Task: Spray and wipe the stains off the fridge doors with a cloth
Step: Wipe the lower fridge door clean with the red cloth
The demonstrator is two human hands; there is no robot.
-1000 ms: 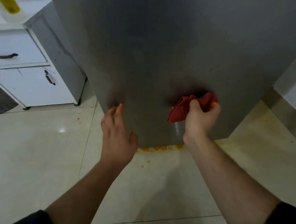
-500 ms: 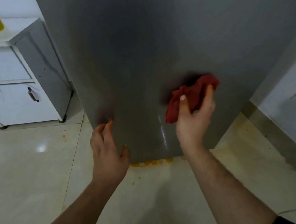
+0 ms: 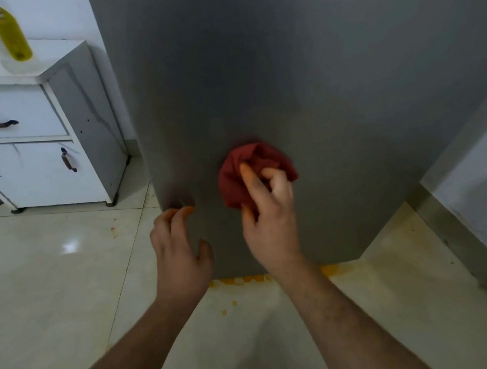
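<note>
A grey fridge door (image 3: 299,73) fills the upper middle of the view. My right hand (image 3: 269,211) grips a bunched red cloth (image 3: 235,179) and holds it against the lower part of the door. My left hand (image 3: 180,251) rests with its fingertips on the door's lower left edge, fingers slightly bent, holding nothing. Orange stains (image 3: 240,280) lie on the floor along the fridge's bottom edge.
A white cabinet (image 3: 37,146) with dark handles stands to the left of the fridge. A clear bottle with a yellow label (image 3: 7,34) sits on top of it. A white surface (image 3: 484,204) with small marks is at the right. Glossy floor tiles (image 3: 51,279) spread below.
My right hand has slid the red cloth leftward across the lower door. My left hand stays at the door's lower left edge. The view has shifted slightly.
</note>
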